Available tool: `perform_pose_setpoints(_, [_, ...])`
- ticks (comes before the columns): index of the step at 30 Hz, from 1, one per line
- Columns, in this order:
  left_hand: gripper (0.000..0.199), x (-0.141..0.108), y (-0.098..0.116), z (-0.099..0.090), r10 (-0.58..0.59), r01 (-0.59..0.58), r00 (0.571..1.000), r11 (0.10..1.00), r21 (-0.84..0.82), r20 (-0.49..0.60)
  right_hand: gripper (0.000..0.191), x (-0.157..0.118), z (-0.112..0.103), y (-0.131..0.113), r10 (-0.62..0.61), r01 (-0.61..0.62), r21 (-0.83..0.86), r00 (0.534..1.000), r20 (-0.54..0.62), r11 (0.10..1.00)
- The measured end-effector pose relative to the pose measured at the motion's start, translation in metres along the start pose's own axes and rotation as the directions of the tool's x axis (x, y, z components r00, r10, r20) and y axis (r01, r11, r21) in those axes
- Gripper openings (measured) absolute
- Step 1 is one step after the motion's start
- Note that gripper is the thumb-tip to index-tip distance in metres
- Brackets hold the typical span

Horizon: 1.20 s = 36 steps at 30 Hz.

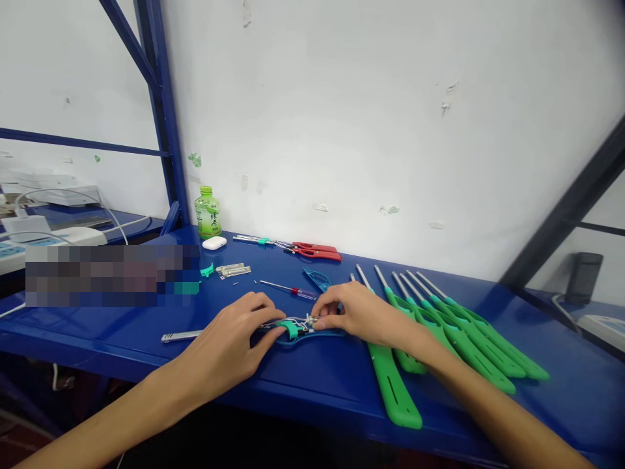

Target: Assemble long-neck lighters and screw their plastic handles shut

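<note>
On the blue table in front of me lies an opened blue long-reach lighter with its wires and inner parts exposed. Its silver barrel points left and passes beneath my left hand. Thumb and fingers of that hand close around the lighter beside its teal trigger piece. My right hand pinches a small metal-and-white fitting at the lighter's inner end; the fingers partly cover it. Just behind the right hand is a loose blue casing half. A clear-handled screwdriver lies behind both hands.
Several green long-reach lighters are laid out on the right. Red lighter parts lie near the wall. Clear inner parts, a white case and a green bottle sit at back left. A blue post rises there.
</note>
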<state>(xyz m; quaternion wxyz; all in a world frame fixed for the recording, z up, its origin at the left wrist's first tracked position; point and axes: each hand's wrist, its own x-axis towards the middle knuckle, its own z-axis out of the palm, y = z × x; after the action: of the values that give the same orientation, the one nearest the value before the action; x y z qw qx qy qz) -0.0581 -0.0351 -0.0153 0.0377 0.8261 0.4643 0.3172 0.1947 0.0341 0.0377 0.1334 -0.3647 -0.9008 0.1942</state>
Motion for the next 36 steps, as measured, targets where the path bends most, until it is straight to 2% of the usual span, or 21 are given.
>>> perform_pose_setpoints(6, [0.025,0.001,-0.001,0.001,0.066,-0.067,0.997,0.997,0.026,0.036,0.013,-0.001,-0.003,0.0,-0.172,0.183,-0.205,0.982,0.071,0.961])
perform_pose_setpoints(9, [0.026,0.001,-0.001,0.002,0.074,-0.076,0.996,0.996,0.047,0.04,0.019,-0.002,-0.004,0.0,-0.21,0.227,-0.253,0.973,0.093,0.94])
perform_pose_setpoints(16, [0.029,-0.001,0.002,0.003,0.12,-0.123,0.992,0.988,0.097,0.035,0.025,-0.005,-0.011,-0.004,-0.241,0.274,-0.295,0.96,0.144,0.915])
perform_pose_setpoints(21, [0.034,0.0,-0.001,0.005,0.16,-0.168,0.985,0.974,0.151,0.064,0.025,-0.007,-0.013,-0.005,-0.258,0.297,-0.294,0.952,0.163,0.909])
perform_pose_setpoints(28, [0.034,0.007,-0.002,0.005,0.156,-0.175,0.98,0.972,0.16,0.122,0.027,-0.008,-0.013,-0.008,-0.254,0.299,-0.311,0.951,0.176,0.902])
perform_pose_setpoints(32, [0.04,0.007,-0.002,0.005,0.147,-0.175,0.972,0.973,0.15,0.181,0.027,-0.009,-0.012,-0.01,-0.239,0.293,-0.352,0.952,0.189,0.889])
perform_pose_setpoints(36, [0.051,0.006,-0.006,0.008,0.18,-0.206,0.967,0.968,0.14,0.179,0.028,-0.01,-0.011,-0.012,-0.233,0.292,-0.377,0.953,0.195,0.879])
